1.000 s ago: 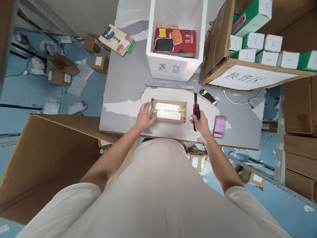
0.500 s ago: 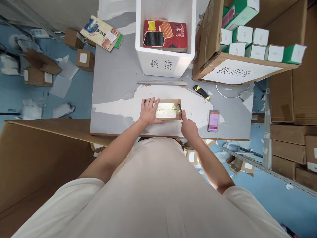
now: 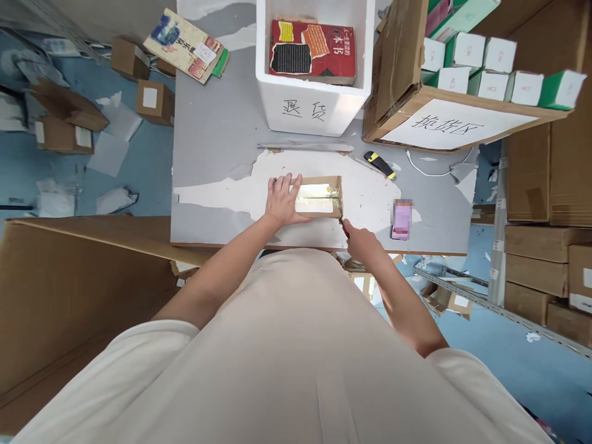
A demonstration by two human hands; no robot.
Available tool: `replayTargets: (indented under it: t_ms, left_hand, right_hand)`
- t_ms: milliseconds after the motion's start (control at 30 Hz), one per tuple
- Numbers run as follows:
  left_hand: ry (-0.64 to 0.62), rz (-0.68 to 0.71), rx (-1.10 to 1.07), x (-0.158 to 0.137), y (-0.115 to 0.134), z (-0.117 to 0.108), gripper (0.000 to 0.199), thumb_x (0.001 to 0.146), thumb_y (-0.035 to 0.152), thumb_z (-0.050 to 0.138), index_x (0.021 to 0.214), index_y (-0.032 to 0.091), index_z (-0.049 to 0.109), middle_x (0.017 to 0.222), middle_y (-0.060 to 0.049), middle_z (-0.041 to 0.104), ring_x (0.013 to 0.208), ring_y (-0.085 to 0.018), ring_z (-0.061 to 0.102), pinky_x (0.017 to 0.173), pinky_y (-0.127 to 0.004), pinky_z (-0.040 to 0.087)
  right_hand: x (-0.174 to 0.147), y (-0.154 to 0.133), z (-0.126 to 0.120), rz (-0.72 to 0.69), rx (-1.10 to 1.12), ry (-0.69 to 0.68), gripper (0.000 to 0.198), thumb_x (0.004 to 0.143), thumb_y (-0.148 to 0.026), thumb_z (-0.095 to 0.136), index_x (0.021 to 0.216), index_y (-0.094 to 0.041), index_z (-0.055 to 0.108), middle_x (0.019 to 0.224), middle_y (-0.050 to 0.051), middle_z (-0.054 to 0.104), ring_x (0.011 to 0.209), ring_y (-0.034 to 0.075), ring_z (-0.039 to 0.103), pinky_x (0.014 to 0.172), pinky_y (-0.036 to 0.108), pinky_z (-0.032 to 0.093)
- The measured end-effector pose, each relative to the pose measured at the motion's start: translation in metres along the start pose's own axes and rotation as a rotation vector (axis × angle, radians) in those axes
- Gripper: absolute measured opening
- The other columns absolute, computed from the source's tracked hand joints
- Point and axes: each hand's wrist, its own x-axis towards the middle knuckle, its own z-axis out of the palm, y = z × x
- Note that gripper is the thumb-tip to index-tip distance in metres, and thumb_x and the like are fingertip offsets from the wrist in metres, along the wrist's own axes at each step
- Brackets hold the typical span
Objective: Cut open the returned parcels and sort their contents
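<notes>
A small brown cardboard box (image 3: 319, 213) with a white label and clear tape lies on the table. My left hand (image 3: 283, 200) grips its left end from above, fingers over the far side and thumb along the near edge. In my closed right hand (image 3: 364, 244) is a utility knife (image 3: 346, 230), dark with some red; most of its handle is hidden in the fist. Its tip is at the near right corner of the box, and I cannot tell whether it touches. A cut line shows in the tape at the box's right end.
A black and yellow cutter (image 3: 380, 166) and a phone (image 3: 402, 219) lie right of the box. Behind stand a white foam bin (image 3: 311, 111) holding a red book (image 3: 330, 55) and a large carton (image 3: 456, 126) of green-white boxes. Another book (image 3: 185, 46) lies back left.
My right hand has drawn the knife toward me, from the box's right end to its near right corner. The left hand stays on the box. The whole view has shifted slightly.
</notes>
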Motion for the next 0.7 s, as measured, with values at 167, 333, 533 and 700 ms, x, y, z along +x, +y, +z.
replayTargets:
  t_ms: [167,333,533,700]
  left_hand:
    - [-0.008,0.027,0.018,-0.001,0.000,-0.001,0.125,0.056,0.071,0.071,0.153,0.010,0.021,0.153,-0.024,0.028,0.137,-0.044,0.027,0.115,-0.058,0.002]
    - [-0.020,0.037,0.026,-0.003,-0.003,-0.002,0.124,0.059,0.076,0.067,0.153,0.010,0.020,0.157,-0.025,0.019,0.142,-0.045,0.020,0.114,-0.061,-0.001]
    - [0.044,0.079,0.053,-0.007,-0.006,0.001,0.099,0.077,0.073,0.051,0.150,0.011,0.027,0.158,-0.024,0.018,0.147,-0.041,0.013,0.114,-0.063,-0.002]
    - [0.086,0.142,0.038,-0.033,0.000,0.008,0.068,0.090,0.055,0.045,0.143,0.013,0.041,0.153,-0.021,0.033,0.146,-0.035,0.023,0.117,-0.058,0.009]
  right_hand:
    - [-0.021,0.015,0.013,-0.014,-0.004,0.013,0.065,0.091,-0.018,0.042,0.153,-0.020,0.024,0.088,0.016,0.069,0.082,0.030,0.065,0.070,0.035,0.043]
    - [-0.047,0.042,0.019,0.015,0.122,0.222,0.066,0.095,-0.030,0.035,0.156,-0.024,0.010,0.097,0.013,0.069,0.080,0.028,0.063,0.067,0.033,0.043]
    - [0.021,0.060,0.055,0.204,0.220,0.363,0.068,0.093,-0.021,0.028,0.155,-0.007,0.002,0.112,0.022,0.057,0.083,0.028,0.063,0.073,0.038,0.046]
    - [0.090,0.058,0.082,0.219,0.187,0.305,0.066,0.094,-0.023,0.034,0.155,-0.011,0.011,0.115,0.019,0.050,0.093,0.026,0.061,0.080,0.036,0.046]
